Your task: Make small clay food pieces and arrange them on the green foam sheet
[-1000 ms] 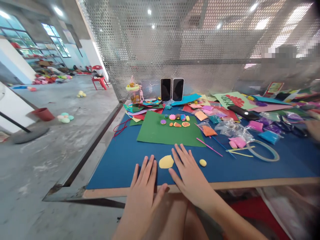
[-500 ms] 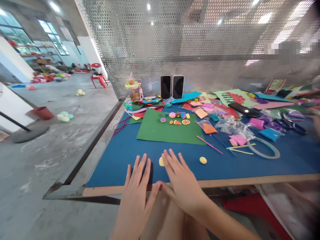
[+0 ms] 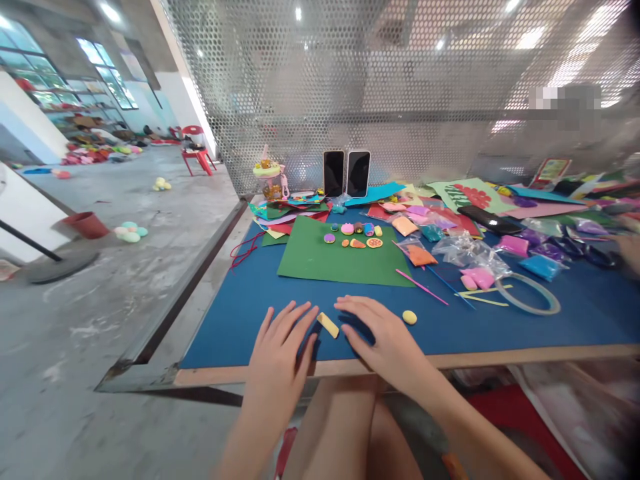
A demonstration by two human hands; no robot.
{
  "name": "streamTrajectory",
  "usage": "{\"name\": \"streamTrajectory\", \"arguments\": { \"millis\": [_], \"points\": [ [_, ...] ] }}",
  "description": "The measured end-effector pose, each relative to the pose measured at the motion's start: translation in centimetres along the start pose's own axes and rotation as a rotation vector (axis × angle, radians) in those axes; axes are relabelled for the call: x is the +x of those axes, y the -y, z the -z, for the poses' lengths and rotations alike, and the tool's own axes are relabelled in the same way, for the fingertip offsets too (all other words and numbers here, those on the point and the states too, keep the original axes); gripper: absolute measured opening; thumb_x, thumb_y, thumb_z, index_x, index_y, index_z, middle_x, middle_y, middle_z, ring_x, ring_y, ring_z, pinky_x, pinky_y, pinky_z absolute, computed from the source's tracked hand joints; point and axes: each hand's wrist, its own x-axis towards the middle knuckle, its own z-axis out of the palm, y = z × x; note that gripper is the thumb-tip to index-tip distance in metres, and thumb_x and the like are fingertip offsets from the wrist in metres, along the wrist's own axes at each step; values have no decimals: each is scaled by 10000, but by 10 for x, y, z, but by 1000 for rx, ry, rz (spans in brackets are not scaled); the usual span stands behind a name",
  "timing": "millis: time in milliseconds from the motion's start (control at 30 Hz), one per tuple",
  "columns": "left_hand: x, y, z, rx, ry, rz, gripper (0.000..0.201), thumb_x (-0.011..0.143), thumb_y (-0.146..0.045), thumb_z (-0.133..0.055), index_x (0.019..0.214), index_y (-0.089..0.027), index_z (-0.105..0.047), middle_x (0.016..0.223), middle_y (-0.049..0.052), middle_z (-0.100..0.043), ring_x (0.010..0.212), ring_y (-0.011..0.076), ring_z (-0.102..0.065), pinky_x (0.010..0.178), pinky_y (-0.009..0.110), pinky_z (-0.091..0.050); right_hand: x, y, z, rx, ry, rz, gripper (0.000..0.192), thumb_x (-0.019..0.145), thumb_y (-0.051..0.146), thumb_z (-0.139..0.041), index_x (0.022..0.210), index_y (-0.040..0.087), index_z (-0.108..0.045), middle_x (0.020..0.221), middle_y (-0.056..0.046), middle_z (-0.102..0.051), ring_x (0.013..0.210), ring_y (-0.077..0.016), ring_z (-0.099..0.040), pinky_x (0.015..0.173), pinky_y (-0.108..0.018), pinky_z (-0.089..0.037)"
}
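Note:
A short strip of pale yellow clay point(image 3: 329, 325) lies on the blue mat point(image 3: 230, 333), between my two hands. My left hand point(image 3: 284, 343) is just left of it, fingers apart and holding nothing. On its other side my right hand point(image 3: 377, 330) is open too, thumb and fingers spread, a small gap from the strip. A rounded yellow clay piece point(image 3: 409, 317) rests to the right of my right hand. Beyond the hands, a green sheet point(image 3: 325, 263) carries several tiny clay shapes, among them a round orange-dotted clay piece point(image 3: 375, 243).
Two phones point(image 3: 333, 173) lean against the perforated metal screen point(image 3: 400, 80). Bags of coloured clay, such as an orange bag point(image 3: 420, 255), a ring of clear tape point(image 3: 530, 303) and thin sticks point(image 3: 421, 287) lie to the right. Another person's hand point(image 3: 629, 247) shows at the right edge.
My right hand has come off the yellow clay and moved right. The clay, a flat round shape before, now appears as a narrow strip. My left hand has shifted slightly right.

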Motion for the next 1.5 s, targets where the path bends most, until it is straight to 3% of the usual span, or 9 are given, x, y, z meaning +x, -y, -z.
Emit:
{"name": "streamTrajectory", "arguments": {
  "millis": [167, 267, 467, 633, 733, 833, 967, 1167, 1500],
  "points": [
    [34, -4, -3, -128, 230, 20, 183, 870, -224, -511, 1032, -237, -595, 1095, 27, -666, 1093, 225, -578, 1046, 500, -346, 7, -6, 15, 9, -108, -25, 241, 883, 207, -474, 1089, 218, -598, 1100, -64, -645, 1053, -182, -586, 914, -339, -486],
    [49, -9, -3, -217, 244, 46, 59, 867, -251, -544, 910, -223, -573, 917, -9, -675, 888, 175, -619, 1027, 460, -357, 9, -9, 26, -9, -172, -23, 221, 879, 198, -481, 1058, 227, -606, 1074, -49, -653, 1025, -175, -599, 903, -329, -486],
    [57, -17, -2, -161, 342, 14, 153, 783, -311, -663, 851, -211, -570, 906, 13, -628, 877, 213, -580, 857, 399, -451, 5, -24, 45, -98, -265, -32, 186, 877, 195, -495, 1012, 222, -620, 1037, -32, -661, 1015, -169, -598, 943, -324, -440],
    [80, -19, 0, -85, 226, -94, 184, 924, -287, -426, 1033, -193, -540, 1106, 78, -571, 1092, 232, -526, 947, 415, -426, -6, -47, 58, -156, -268, -114, 156, 880, 225, -501, 945, 215, -643, 930, -33, -645, 917, -170, -606, 822, -295, -460],
    [108, -19, -20, -125, 216, -315, 249, 945, -209, -338, 1120, -174, -512, 1241, 98, -509, 1302, 223, -374, 1097, 426, -299, -14, -57, 61, -162, -184, -171, 143, 877, 248, -510, 897, 212, -646, 793, -19, -592, 740, -154, -587, 687, -282, -456],
    [128, -19, -51, -157, 306, -436, 295, 957, -279, -336, 1189, -175, -486, 1353, 96, -447, 1391, 238, -230, 1146, 471, -195, -22, -63, 60, -127, -124, -200, 146, 878, 251, -509, 894, 206, -647, 756, -16, -558, 692, -148, -556, 664, -281, -444],
    [130, -26, -74, -157, 345, -449, 351, 966, -350, -297, 1212, -180, -480, 1382, 87, -444, 1398, 232, -214, 1149, 483, -172, -28, -66, 58, -54, -104, -228, 201, 914, 241, -446, 896, 214, -644, 862, -35, -609, 792, -153, -579, 708, -274, -448],
    [130, -40, -79, -78, 312, -478, 458, 932, -479, -337, 1205, -148, -497, 1396, 113, -440, 1400, 252, -205, 1161, 478, -116, -29, -65, 57, -36, -120, -206, 145, 889, 237, -492, 898, 218, -635, 815, -25, -597, 729, -141, -564, 694, -268, -449],
    [148, -44, -97, -178, 264, -470, 448, 930, -479, -343, 1218, -170, -490, 1396, 98, -434, 1408, 232, -173, 1166, 470, -42, -30, -66, 57, -74, -20, -202, 99, 855, 235, -535, 867, 218, -632, 921, -38, -592, 858, -167, -576, 781, -301, -449]
  ]
}}
